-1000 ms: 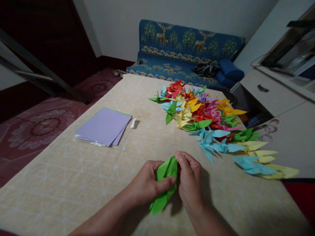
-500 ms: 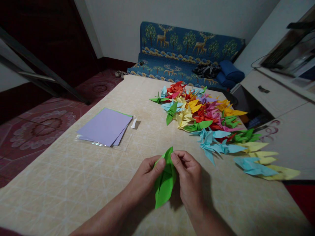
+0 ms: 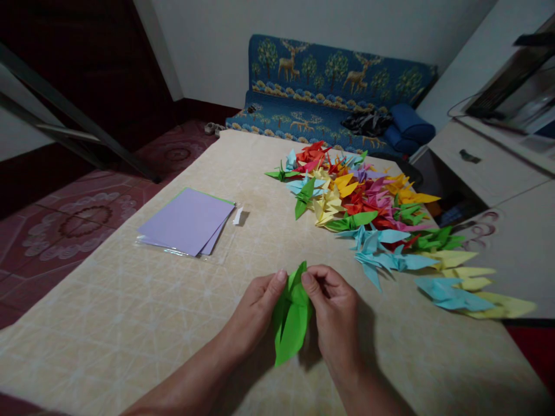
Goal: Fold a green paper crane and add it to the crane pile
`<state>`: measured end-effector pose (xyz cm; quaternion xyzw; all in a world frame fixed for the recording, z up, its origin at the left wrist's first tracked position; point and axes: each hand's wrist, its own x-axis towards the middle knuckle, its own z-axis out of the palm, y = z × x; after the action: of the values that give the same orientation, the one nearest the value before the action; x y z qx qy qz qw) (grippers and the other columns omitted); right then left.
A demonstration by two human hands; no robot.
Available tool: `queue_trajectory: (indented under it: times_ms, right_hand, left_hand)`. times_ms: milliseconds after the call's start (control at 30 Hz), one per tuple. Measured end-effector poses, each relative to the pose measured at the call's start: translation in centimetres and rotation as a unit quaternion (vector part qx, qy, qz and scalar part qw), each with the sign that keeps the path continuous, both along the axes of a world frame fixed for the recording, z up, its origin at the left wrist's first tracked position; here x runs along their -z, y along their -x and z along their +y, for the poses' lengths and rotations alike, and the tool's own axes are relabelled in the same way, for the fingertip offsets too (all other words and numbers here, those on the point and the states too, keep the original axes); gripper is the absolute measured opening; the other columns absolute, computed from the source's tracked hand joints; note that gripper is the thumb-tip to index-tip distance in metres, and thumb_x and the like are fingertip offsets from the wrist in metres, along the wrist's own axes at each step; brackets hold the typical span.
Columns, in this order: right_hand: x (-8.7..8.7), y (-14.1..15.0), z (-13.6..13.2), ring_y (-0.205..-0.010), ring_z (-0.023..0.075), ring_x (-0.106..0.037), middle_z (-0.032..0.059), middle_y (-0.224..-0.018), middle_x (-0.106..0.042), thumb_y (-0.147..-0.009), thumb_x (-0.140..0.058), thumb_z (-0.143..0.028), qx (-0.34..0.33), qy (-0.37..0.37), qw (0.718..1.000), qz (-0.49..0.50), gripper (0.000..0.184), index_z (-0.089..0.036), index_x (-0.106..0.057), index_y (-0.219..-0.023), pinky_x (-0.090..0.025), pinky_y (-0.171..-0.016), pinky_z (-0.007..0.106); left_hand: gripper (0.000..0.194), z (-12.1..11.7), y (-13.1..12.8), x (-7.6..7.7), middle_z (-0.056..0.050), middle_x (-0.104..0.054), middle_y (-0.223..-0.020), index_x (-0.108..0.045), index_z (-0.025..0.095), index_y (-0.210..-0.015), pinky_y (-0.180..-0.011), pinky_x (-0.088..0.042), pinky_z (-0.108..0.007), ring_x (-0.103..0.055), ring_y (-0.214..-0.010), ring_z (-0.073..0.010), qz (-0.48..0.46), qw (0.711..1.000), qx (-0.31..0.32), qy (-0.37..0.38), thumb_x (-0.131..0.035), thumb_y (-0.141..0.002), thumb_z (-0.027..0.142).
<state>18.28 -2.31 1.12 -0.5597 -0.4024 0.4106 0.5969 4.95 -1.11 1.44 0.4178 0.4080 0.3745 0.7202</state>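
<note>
A green origami crane (image 3: 293, 323), partly folded with long pointed flaps, is held between my hands just above the tablecloth. My left hand (image 3: 260, 303) grips its left edge, the thumb lying along the upper side. On the other side, my right hand (image 3: 332, 306) pinches the upper right edge between thumb and fingers. The fingers beneath the paper are hidden. Beyond my right hand spreads a pile of folded paper cranes (image 3: 359, 196) in red, yellow, green, blue, pink and orange. A blue folded piece (image 3: 453, 293) lies nearest on the right.
A stack of purple paper sheets (image 3: 186, 222) rests on a clear plastic sleeve at the left, with a small white scrap (image 3: 238, 216) beside it. The patterned tablecloth (image 3: 108, 323) covers the table. A blue sofa (image 3: 321, 86) stands behind, a white cabinet (image 3: 507, 190) at right.
My left thumb has shifted slightly up and left, off the middle of the green paper, showing more of its folds. My right hand keeps its pinch. The view has moved slightly.
</note>
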Motion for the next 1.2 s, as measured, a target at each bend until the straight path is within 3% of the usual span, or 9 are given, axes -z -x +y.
queue_trajectory:
  times_ms: [467, 733, 933, 1100, 1200]
  right_hand:
    - [-0.1, 0.2, -0.2, -0.065, 0.0125, -0.054, -0.0015, -0.069, -0.060, -0.082, -0.070, -0.029, -0.001, -0.020, 0.999, -0.042, 0.013, -0.019, -0.066, -0.075, -0.043, -0.059, 0.022]
    - [0.0, 0.0, -0.5, -0.066, 0.0123, -0.050, -0.0025, -0.069, -0.053, -0.082, -0.069, -0.025, -0.056, -0.033, 0.998, 0.015, 0.014, -0.020, -0.064, -0.071, -0.039, -0.059, 0.023]
    - [-0.1, -0.2, -0.5, -0.060, 0.0100, -0.042, -0.0044, -0.061, -0.048, -0.081, -0.070, -0.023, -0.088, -0.008, 0.993, 0.075, 0.020, -0.019, -0.061, -0.063, -0.033, -0.054, 0.022]
    - [-0.2, -0.6, -0.4, -0.051, 0.0078, -0.031, -0.0068, -0.052, -0.036, -0.081, -0.069, -0.029, -0.111, 0.048, 0.985, 0.120, 0.027, -0.017, -0.056, -0.060, -0.023, -0.047, 0.022]
    - [-0.4, -0.7, -0.5, -0.051, 0.0081, -0.037, -0.0060, -0.055, -0.043, -0.080, -0.070, -0.036, -0.132, 0.067, 0.984, 0.096, 0.023, -0.018, -0.061, -0.069, -0.027, -0.047, 0.021]
  left_hand:
    - [0.048, 0.4, 0.0, -0.6, 0.003, -0.034, -0.063, -0.047, 0.016, -0.064, -0.053, -0.026, -0.024, -0.032, -0.059, -0.0103, 0.106, 0.989, 0.027, -0.104, -0.047, -0.091, 0.056]
    - [0.046, 0.3, 0.1, -0.5, 0.001, -0.042, -0.063, -0.059, 0.011, -0.072, -0.051, -0.028, -0.022, -0.036, -0.057, -0.0090, 0.033, 0.997, 0.055, -0.035, -0.056, -0.086, 0.055]
    - [0.043, 0.4, 0.3, -1.2, 0.004, -0.041, -0.055, -0.059, 0.012, -0.064, -0.046, -0.027, -0.019, -0.035, -0.049, -0.0062, -0.018, 0.996, 0.085, 0.036, -0.068, -0.079, 0.051]
    - [0.039, 0.4, 0.5, -1.1, 0.001, -0.048, -0.054, -0.067, 0.010, -0.070, -0.045, -0.030, -0.019, -0.039, -0.046, -0.0070, -0.019, 0.994, 0.093, 0.049, -0.068, -0.079, 0.048]
    - [0.040, 0.3, 0.5, -0.7, 0.001, -0.046, -0.055, -0.064, 0.011, -0.067, -0.045, -0.030, -0.019, -0.038, -0.048, -0.0072, 0.012, 0.995, 0.097, 0.028, -0.067, -0.080, 0.049]
